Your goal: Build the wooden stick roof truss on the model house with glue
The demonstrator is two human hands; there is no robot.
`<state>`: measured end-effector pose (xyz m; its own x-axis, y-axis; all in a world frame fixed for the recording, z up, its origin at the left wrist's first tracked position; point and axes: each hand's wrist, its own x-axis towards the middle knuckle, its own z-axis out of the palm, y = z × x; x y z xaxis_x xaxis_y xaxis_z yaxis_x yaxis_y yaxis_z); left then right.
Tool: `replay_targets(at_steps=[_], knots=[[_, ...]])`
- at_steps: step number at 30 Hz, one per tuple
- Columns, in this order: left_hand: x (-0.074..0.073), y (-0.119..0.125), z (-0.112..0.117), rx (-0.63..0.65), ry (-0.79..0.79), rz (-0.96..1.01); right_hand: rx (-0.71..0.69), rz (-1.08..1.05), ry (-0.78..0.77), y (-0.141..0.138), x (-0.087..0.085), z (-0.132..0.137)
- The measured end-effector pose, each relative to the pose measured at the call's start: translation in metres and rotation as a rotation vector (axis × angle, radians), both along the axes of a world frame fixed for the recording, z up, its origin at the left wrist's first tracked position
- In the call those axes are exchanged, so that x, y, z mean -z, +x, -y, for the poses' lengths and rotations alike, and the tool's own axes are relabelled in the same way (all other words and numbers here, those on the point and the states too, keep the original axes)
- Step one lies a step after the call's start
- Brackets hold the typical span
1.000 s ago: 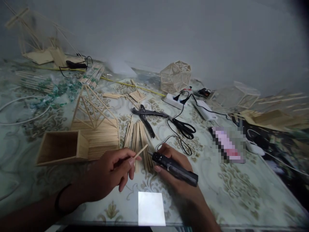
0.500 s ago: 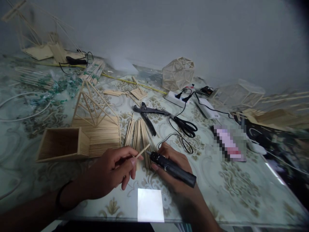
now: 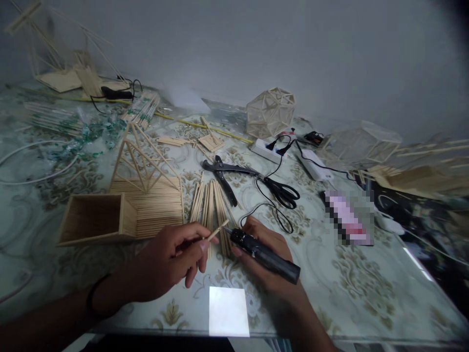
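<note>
My left hand [image 3: 179,256] pinches a short thin wooden stick [image 3: 218,231] between thumb and fingers, its free end tilted up to the right. Wrapped in my right hand [image 3: 269,249] is a black pen-shaped corded tool [image 3: 266,256] with a thin metal tip, which meets or nearly meets the stick near its end. Behind the hands lies a fan of loose wooden sticks [image 3: 208,203]. Left of them stands a stick-built model with a slatted base [image 3: 159,205], a triangular frame [image 3: 141,164] and an open wooden box [image 3: 97,217].
Pliers-like cutters [image 3: 223,178] and black-handled scissors [image 3: 282,192] lie beyond the sticks, near a looping black cable [image 3: 273,205]. Farther back are a white power strip [image 3: 269,150] and a stick polyhedron [image 3: 270,113]. A blurred-out phone [image 3: 346,217] lies right; plastic wrapping [image 3: 98,132] lies left.
The black tool in my right hand has shifted slightly, bringing its metal tip closer to the stick's end. My left hand and the stick have barely moved.
</note>
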<state>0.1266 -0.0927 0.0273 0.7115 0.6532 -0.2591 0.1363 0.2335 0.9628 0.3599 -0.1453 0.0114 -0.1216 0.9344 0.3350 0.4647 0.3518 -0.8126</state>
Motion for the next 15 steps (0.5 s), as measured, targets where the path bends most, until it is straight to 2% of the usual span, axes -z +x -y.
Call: replay_targets(at_steps=[6,15], knots=[[0.0014,-0.0005,0.0005,0.001,0.012,0.000,0.014,-0.005,0.036,0.0022,0.0013,-0.0004],[0.0012,-0.0002,-0.0004,0.011,0.017,-0.006,0.055,0.034,0.010,0.0040,0.0009,0.0003]])
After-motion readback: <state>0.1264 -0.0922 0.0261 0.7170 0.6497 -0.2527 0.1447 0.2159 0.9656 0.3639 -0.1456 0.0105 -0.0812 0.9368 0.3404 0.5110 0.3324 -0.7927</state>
